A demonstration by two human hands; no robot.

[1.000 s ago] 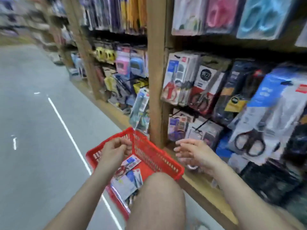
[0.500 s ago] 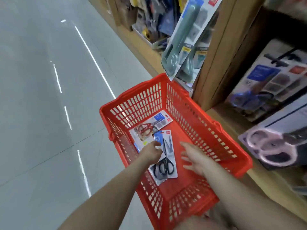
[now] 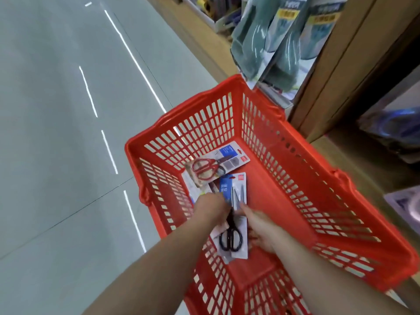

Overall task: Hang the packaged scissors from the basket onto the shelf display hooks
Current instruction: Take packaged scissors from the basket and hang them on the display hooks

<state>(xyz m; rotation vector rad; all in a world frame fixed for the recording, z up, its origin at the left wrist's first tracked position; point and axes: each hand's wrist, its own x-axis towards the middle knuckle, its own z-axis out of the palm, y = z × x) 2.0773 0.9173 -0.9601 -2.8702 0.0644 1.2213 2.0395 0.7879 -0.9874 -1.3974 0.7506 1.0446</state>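
Inside the basket, left grip and right grip both pinch the black scissors pack; the red scissors pack lies farther in, both packs not yet hung.

Teal blister packs hanging in an overlapping row. Wooden post standing just right of them. White bin sitting up-left of them, contents blurred. Grey floor stretching left of them, bright streaks running across it. Blue-handled pack lying well right of them, blurred
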